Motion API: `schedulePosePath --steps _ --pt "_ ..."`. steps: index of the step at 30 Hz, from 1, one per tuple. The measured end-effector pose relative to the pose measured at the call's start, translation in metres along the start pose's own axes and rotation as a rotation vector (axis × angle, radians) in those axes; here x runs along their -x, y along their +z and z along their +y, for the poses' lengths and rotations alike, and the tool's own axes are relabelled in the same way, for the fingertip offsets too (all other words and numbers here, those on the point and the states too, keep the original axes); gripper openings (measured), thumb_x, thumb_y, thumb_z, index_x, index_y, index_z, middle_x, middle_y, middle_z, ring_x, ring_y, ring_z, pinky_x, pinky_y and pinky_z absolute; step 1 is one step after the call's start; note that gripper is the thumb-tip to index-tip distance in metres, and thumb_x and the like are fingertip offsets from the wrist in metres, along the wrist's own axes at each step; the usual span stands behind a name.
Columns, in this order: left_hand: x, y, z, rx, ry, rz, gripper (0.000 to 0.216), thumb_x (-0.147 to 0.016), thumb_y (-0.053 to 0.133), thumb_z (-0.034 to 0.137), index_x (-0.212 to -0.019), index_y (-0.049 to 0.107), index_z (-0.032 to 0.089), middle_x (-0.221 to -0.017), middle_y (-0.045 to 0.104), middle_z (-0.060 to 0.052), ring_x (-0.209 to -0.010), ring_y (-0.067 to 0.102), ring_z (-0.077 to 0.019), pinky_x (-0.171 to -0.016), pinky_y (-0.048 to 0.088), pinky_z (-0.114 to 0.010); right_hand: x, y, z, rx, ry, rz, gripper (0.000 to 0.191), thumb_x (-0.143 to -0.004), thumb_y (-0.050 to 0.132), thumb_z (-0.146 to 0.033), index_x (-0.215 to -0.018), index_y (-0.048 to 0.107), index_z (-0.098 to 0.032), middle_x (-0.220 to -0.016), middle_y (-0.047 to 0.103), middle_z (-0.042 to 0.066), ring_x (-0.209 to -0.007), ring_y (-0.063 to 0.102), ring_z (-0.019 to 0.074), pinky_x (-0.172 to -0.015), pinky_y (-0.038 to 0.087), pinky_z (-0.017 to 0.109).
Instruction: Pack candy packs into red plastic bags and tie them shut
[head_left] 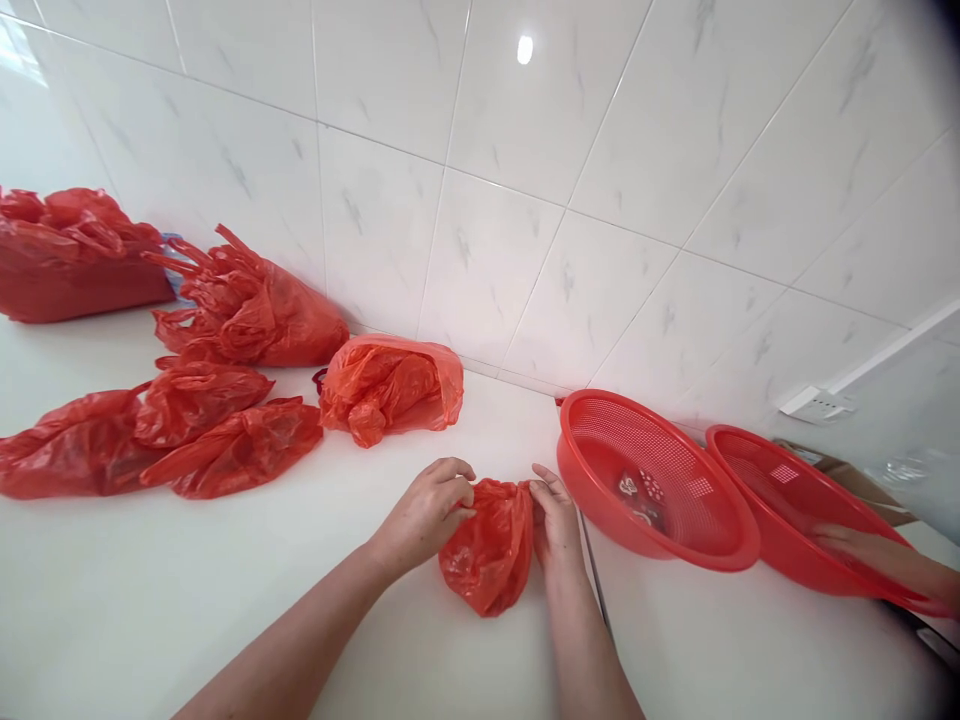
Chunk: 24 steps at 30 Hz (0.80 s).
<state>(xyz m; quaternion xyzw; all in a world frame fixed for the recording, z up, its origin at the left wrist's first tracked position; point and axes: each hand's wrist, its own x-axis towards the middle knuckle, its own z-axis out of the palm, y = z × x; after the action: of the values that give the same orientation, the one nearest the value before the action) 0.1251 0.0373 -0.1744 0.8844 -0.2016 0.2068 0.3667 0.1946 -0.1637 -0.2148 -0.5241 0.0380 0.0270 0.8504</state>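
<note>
A small red plastic bag (489,560) rests on the white table between my two hands. My left hand (433,510) pinches its upper left edge, fingers curled. On the other side, my right hand (553,515) grips the top right edge between thumb and fingers. The bag bulges a little below its gathered top; its contents are hidden. Just right of my right hand stands a red plastic colander (637,450) with a few small dark and white items (643,497) in its bottom, too small to name.
Several filled red plastic bags (255,310) lie along the wall at left, and an opened bundle of red bags (390,385) sits behind my hands. Another person's hand (862,550) reaches into a second red colander (780,490) at right. A socket (817,404) is on the tiled wall.
</note>
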Motion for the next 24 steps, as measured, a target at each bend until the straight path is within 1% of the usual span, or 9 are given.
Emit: schedulePosePath --steps 4,7,12,15,16,18,20,22,24 --pt "0.023 -0.035 0.004 -0.047 -0.032 -0.056 0.015 -0.082 0.05 0.011 -0.07 0.051 0.021 -0.106 0.059 -0.005 -0.103 0.054 -0.0198 -0.086 0.046 -0.034 -0.011 -0.01 0.005 0.016 -0.034 0.077 0.039 -0.06 0.077 -0.026 -0.094 0.06 -0.021 -0.067 0.064 -0.003 -0.06 0.059 0.0122 -0.057 0.048 0.024" --pt "0.045 -0.054 0.004 -0.071 -0.039 -0.123 0.015 -0.083 0.048 0.011 -0.073 0.053 0.022 -0.104 0.059 -0.004 -0.103 0.054 -0.0198 -0.085 0.046 -0.033 -0.015 -0.013 0.009 0.048 -0.056 0.118 0.037 -0.058 0.078 -0.027 -0.09 0.061 -0.021 -0.068 0.064 -0.003 -0.062 0.061 0.013 -0.058 0.05 0.026" --pt "0.07 -0.062 -0.004 -0.072 -0.163 -0.191 0.015 -0.08 0.05 0.01 -0.071 0.053 0.022 -0.101 0.06 -0.004 -0.096 0.057 -0.0189 -0.079 0.049 -0.03 -0.014 -0.006 0.01 0.066 -0.048 0.125 0.034 -0.058 0.079 -0.027 -0.087 0.062 -0.02 -0.071 0.064 -0.002 -0.062 0.06 0.0122 -0.059 0.052 0.025" --pt "0.071 -0.064 -0.007 -0.056 -0.291 -0.183 0.008 -0.081 0.054 0.019 -0.074 0.056 0.023 -0.112 0.058 -0.004 -0.097 0.059 -0.0197 -0.076 0.051 -0.031 -0.011 -0.004 0.006 0.049 -0.015 0.061 0.036 -0.06 0.08 -0.028 -0.091 0.062 -0.02 -0.072 0.066 -0.002 -0.062 0.06 0.0104 -0.06 0.051 0.023" --pt "0.069 -0.064 -0.006 -0.046 -0.319 -0.158 0.003 -0.081 0.057 0.023 -0.082 0.059 0.024 -0.118 0.056 -0.004 -0.1 0.059 -0.0207 -0.077 0.052 -0.032 -0.01 -0.004 0.005 0.043 -0.002 0.029 0.037 -0.061 0.08 -0.029 -0.092 0.062 -0.021 -0.073 0.066 -0.002 -0.062 0.059 0.0099 -0.059 0.05 0.022" --pt "0.061 -0.062 -0.001 -0.02 -0.333 -0.082 0.028 -0.078 0.062 0.029 -0.105 0.058 0.028 -0.129 0.05 -0.006 -0.11 0.055 -0.0236 -0.083 0.052 -0.035 -0.008 -0.004 0.003 0.027 0.025 -0.028 0.037 -0.063 0.079 -0.03 -0.094 0.061 -0.021 -0.075 0.068 -0.001 -0.061 0.059 0.0096 -0.055 0.048 0.021" --pt "0.05 -0.052 0.007 0.008 -0.308 -0.011 0.049 -0.075 0.065 0.029 -0.122 0.049 0.03 -0.135 0.045 -0.008 -0.119 0.049 -0.0258 -0.089 0.05 -0.039 -0.006 -0.002 0.003 0.011 0.051 -0.068 0.035 -0.065 0.078 -0.031 -0.094 0.061 -0.02 -0.078 0.069 0.001 -0.063 0.06 0.0103 -0.054 0.046 0.02" --pt "0.04 -0.033 0.015 0.022 -0.278 0.007 0.057 -0.072 0.067 0.026 -0.125 0.046 0.03 -0.139 0.041 -0.009 -0.124 0.044 -0.0271 -0.093 0.048 -0.042 -0.003 0.001 0.004 0.0 0.075 -0.112 0.033 -0.067 0.077 -0.033 -0.093 0.061 -0.021 -0.079 0.07 0.001 -0.063 0.06 0.0109 -0.053 0.045 0.021" --pt "0.033 -0.01 0.02 0.005 -0.242 -0.028 0.073 -0.064 0.073 0.023 -0.13 0.043 0.03 -0.146 0.033 -0.011 -0.129 0.037 -0.0311 -0.096 0.046 -0.046 -0.001 0.003 0.004 0.006 0.09 -0.149 0.032 -0.069 0.075 -0.037 -0.094 0.062 -0.021 -0.078 0.07 0.002 -0.061 0.059 0.0111 -0.052 0.044 0.021"
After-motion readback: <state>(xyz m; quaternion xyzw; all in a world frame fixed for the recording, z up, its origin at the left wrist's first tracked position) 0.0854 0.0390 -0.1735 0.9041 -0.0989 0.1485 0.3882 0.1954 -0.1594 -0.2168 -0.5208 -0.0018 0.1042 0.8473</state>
